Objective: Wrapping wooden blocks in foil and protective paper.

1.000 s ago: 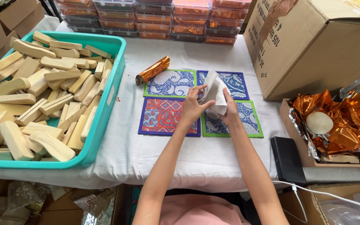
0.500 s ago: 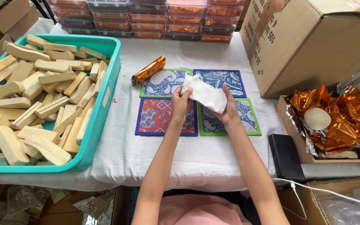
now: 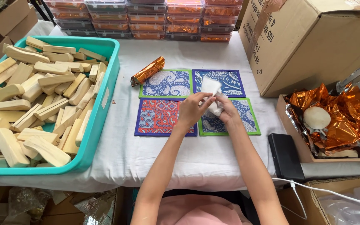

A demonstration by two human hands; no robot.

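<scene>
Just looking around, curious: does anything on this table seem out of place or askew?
Mostly tidy. One shiny orange foil-wrapped stick lies slanted across the green-bordered paisley mat's corner, and crumpled orange foil overflows the open cardboard box at the right.

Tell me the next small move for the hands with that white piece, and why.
Probably keep folding the white piece tighter between both hands. The left hand and right hand pinch it together above the patterned mats, and one corner sticks up loose, so it looks only partly folded.
</scene>
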